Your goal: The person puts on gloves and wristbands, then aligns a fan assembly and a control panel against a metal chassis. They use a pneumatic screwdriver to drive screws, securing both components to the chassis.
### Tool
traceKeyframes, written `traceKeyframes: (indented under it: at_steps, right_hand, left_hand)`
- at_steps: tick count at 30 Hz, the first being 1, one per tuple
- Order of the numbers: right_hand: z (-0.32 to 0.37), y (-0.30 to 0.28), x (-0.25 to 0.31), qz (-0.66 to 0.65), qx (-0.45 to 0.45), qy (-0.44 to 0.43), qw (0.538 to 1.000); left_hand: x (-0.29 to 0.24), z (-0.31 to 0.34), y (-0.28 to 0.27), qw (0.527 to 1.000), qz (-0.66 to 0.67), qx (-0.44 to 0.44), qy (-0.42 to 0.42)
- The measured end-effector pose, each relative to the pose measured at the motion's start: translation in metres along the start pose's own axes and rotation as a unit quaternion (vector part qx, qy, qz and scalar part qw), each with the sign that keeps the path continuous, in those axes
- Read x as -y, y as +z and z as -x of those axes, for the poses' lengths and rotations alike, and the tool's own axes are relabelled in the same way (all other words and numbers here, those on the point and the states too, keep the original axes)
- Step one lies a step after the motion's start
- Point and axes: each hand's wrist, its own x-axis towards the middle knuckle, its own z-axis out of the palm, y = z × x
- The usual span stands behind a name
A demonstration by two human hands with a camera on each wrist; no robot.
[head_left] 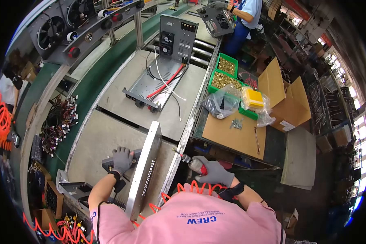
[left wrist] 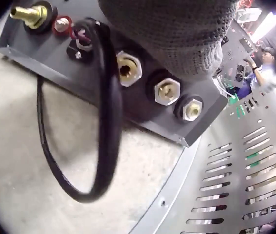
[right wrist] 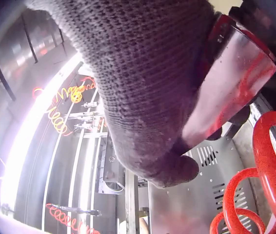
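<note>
The left hand (head_left: 122, 160), in a grey knit glove, lay over the top of a grey front panel (left wrist: 40, 54) on the pale conveyor board (head_left: 97, 140), its fingers bent over the panel's edge and holding it. Along the panel's face sat a row of brass sockets (left wrist: 168, 90), and a looped black cable (left wrist: 106, 122) hung from it onto the board. Just beside the panel, to its right, a vented sheet-metal cover (head_left: 144, 171) stood on edge.

The right hand (head_left: 214, 173), gloved likewise, was closed round a red pneumatic screwdriver (head_left: 195, 164), whose bit pointed at the cover's right side near the board's edge. An orange coiled air hose (head_left: 179, 191) ran from the tool across the person's pink shirt.

Farther along the line lay an open chassis (head_left: 162, 77) with a red lead in it. To the right were green bins of brass screws (head_left: 225, 73) and a cardboard sheet (head_left: 234, 136) with loose screws on it
</note>
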Motion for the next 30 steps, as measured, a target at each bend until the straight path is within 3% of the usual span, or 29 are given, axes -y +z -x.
traceKeyframes:
  at_steps: [7,11,12,13,14,15,17,18,20,21,23,26,27,30]
  right_hand:
    - [-0.024,-0.003,0.012,0.007,0.034,0.033,0.999]
    - [-0.037,-0.006,0.002,-0.018,0.019,0.008,1.000]
    - [-0.040,-0.010,0.007,-0.040,0.030,0.023,0.998]
    - [-0.045,-0.010,0.004,-0.039,0.030,0.027,0.998]
    - [-0.049,-0.008,-0.002,-0.039,0.032,0.033,0.998]
    - [-0.055,-0.004,-0.009,-0.028,0.012,0.018,0.999]
    - [-0.063,0.003,-0.022,-0.026,-0.005,-0.003,1.000]
    - [-0.066,0.002,-0.023,-0.028,0.005,0.001,1.000]
    - [-0.072,0.005,-0.032,-0.021,0.020,0.003,1.000]
    - [-0.075,0.006,-0.034,-0.033,0.024,0.006,0.999]
    - [-0.077,0.004,-0.038,-0.007,0.044,0.016,0.999]
    - [-0.081,-0.001,-0.046,-0.021,0.083,0.033,0.996]
    - [-0.082,-0.004,-0.047,-0.017,0.093,0.038,0.995]
    - [-0.086,-0.007,-0.059,-0.014,0.102,0.028,0.994]
  left_hand:
    - [-0.022,-0.023,0.007,0.984,0.094,0.078,-0.128]
    - [0.004,-0.033,0.022,0.965,0.131,0.105,-0.202]
    - [0.011,-0.034,0.017,0.960,0.167,0.065,-0.215]
    - [0.023,-0.028,0.027,0.975,0.167,-0.106,-0.104]
    - [0.017,-0.039,-0.003,0.885,0.356,-0.016,-0.299]
    - [0.006,-0.046,-0.030,0.791,0.515,-0.085,-0.320]
    - [0.014,-0.054,-0.048,0.673,0.663,-0.101,-0.313]
    - [0.017,-0.058,-0.052,0.678,0.653,-0.097,-0.323]
    - [0.019,-0.068,-0.057,0.492,0.833,-0.102,-0.232]
    - [0.015,-0.074,-0.061,0.499,0.828,-0.096,-0.239]
    - [0.002,-0.088,-0.073,0.412,0.881,-0.103,-0.208]
    - [-0.016,-0.109,-0.079,0.430,0.873,-0.115,-0.198]
    - [-0.019,-0.115,-0.079,0.414,0.890,-0.095,-0.167]
    - [-0.034,-0.132,-0.082,0.426,0.874,-0.104,-0.208]
